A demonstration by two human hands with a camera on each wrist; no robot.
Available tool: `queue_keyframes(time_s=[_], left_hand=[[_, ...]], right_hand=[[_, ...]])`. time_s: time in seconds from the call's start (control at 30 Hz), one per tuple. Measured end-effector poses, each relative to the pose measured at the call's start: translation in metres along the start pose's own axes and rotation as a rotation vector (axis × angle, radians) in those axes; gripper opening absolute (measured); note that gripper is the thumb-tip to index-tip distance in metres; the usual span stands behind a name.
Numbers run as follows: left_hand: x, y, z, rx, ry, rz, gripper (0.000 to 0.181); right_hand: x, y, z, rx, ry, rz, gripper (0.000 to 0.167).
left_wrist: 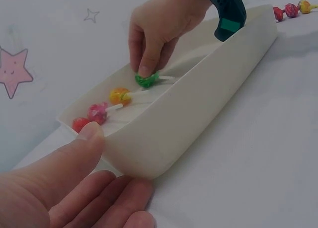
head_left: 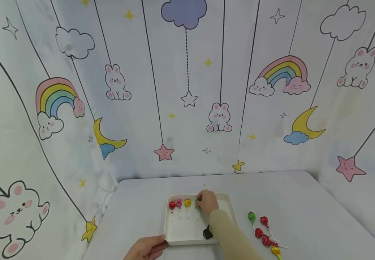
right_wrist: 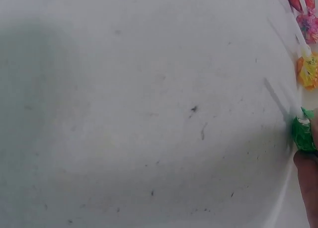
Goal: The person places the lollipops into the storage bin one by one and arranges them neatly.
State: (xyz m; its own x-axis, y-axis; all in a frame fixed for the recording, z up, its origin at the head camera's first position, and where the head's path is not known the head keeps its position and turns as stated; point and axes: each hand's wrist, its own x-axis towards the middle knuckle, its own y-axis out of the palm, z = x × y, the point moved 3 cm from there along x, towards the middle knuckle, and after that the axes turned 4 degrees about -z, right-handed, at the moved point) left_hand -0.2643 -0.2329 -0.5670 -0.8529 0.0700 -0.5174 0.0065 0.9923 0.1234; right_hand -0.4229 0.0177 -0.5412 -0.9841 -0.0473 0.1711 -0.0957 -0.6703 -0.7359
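Note:
A white tray (head_left: pixel 187 234) holds a row of lollipops along its far side: red (head_left: pixel 172 205), pink (head_left: pixel 179 203), yellow (head_left: pixel 188 203) and green (left_wrist: pixel 147 80). The right hand (head_left: pixel 208 203) pinches the green lollipop's head between thumb and fingers at the right end of the row; in the right wrist view its green wrapper (right_wrist: pixel 304 132) shows beside a fingertip. At the tray's near left corner is the left hand (head_left: pixel 146 247), its thumb on the rim and its fingers against the outer wall, low down, in the left wrist view (left_wrist: pixel 94 183).
To the right of the tray, on the white table (head_left: pixel 135 209), lie several loose lollipops: a green one (head_left: pixel 251 216), red ones (head_left: pixel 264 220) and a yellow one (head_left: pixel 275 249). A dark wrist device (head_left: pixel 207 232) is on the right arm. A patterned wall stands behind.

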Motion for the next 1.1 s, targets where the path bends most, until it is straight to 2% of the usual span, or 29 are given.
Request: queue_keyframes(time_s=[0.37,0.67,0.93,1.1], left_hand=[[-0.0004,0.0023,0.0006,0.016,-0.004,-0.024,0.056],[0.0005,0.0013,-0.0001,0.026,-0.008,-0.026,0.059],[0.0042,-0.0001,0.0018,0.005,-0.03,-0.041,0.056],[0.0045,-0.001,0.0024,0.022,-0.027,-0.05,0.059]], right_hand=[[-0.005,-0.0083,0.004,-0.062,-0.032,0.0,0.011],[-0.0026,-0.0043,0.0026,-0.097,-0.039,-0.001,0.011],[-0.0019,-0.0056,0.0044,-0.081,-0.016,-0.013,0.011],[-0.0028,-0.009,0.0043,-0.063,-0.015,-0.017,0.011]])
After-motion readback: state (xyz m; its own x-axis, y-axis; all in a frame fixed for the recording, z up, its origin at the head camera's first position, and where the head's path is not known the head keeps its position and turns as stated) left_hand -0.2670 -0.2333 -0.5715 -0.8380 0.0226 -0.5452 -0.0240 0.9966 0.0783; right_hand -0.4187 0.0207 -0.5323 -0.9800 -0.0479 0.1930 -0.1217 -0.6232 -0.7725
